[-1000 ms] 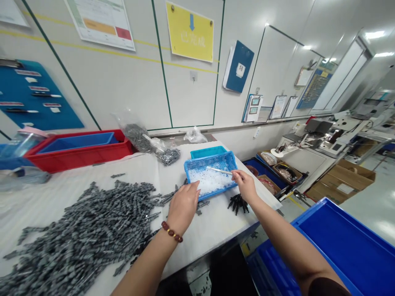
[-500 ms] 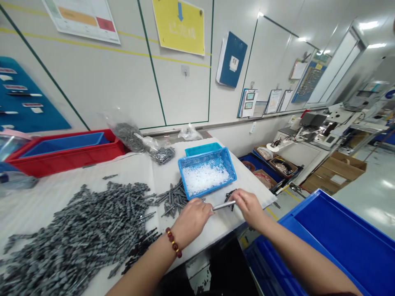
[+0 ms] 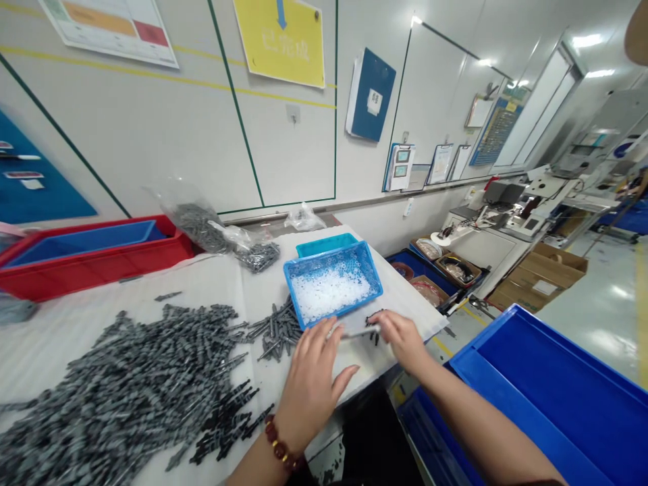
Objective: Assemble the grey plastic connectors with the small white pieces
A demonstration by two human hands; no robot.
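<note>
The left hand (image 3: 311, 388) has dropped back, spread, beside the metal rod (image 3: 360, 329) the right hand (image 3: 402, 337) pinches

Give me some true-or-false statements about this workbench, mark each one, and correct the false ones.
1. The left hand wears a red-brown beaded bracelet. True.
2. The white plastic granules lie in a red plastic crate. False: they lie in a blue perforated plastic basket.
3. The grey elongated parts lie in a loose heap on the white-covered table. True.
4. The right hand grips the basket's rim. False: it is apart from the basket, beside small black parts.
5. A clear plastic bag of grey parts lies at the table's far edge. True.
</note>
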